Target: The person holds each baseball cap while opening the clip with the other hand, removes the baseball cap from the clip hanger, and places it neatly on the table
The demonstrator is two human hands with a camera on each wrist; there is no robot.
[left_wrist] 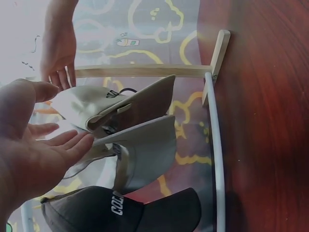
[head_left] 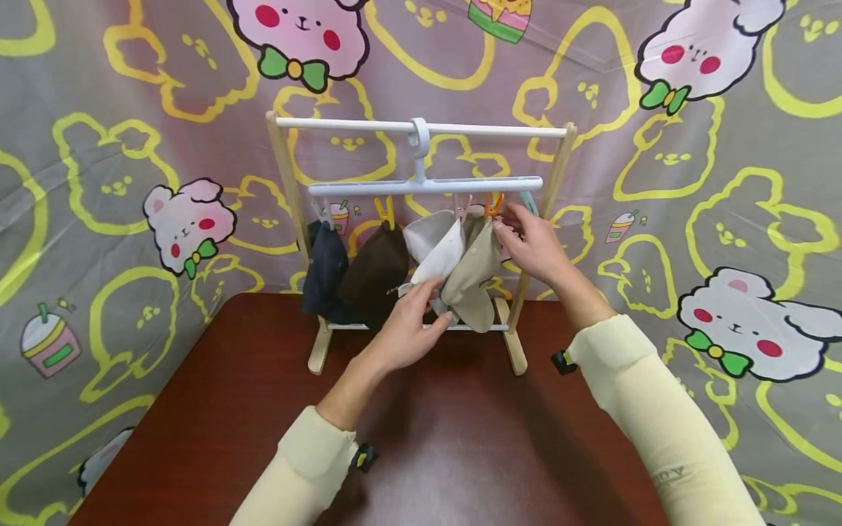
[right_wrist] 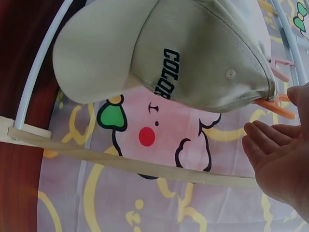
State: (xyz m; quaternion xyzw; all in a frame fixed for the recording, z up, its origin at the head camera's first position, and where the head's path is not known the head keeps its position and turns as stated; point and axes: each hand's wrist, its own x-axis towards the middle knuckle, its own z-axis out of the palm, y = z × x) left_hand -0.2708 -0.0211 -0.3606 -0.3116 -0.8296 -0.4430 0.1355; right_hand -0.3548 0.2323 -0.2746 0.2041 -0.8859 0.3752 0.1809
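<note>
Several caps hang by clips from a white hanger (head_left: 368, 188) on a small wooden rack (head_left: 281, 183): navy (head_left: 324, 270), dark brown (head_left: 378, 274), white (head_left: 439, 256) and beige (head_left: 475, 281). My left hand (head_left: 411, 332) reaches under them, and its straight fingers (left_wrist: 72, 144) touch the white cap's (left_wrist: 149, 154) brim. My right hand (head_left: 534, 247) is up at the orange clip (head_left: 493, 204) that holds the beige cap. In the right wrist view its fingers (right_wrist: 263, 142) are spread beside that clip (right_wrist: 276, 104) and the beige cap (right_wrist: 203, 53), gripping nothing.
The rack stands at the back of a dark red table (head_left: 460, 446), its feet (head_left: 319, 354) on the surface. A cartoon-bear printed curtain (head_left: 118, 183) closes in the back and both sides. A blue clip (head_left: 528, 199) sits at the hanger's right end.
</note>
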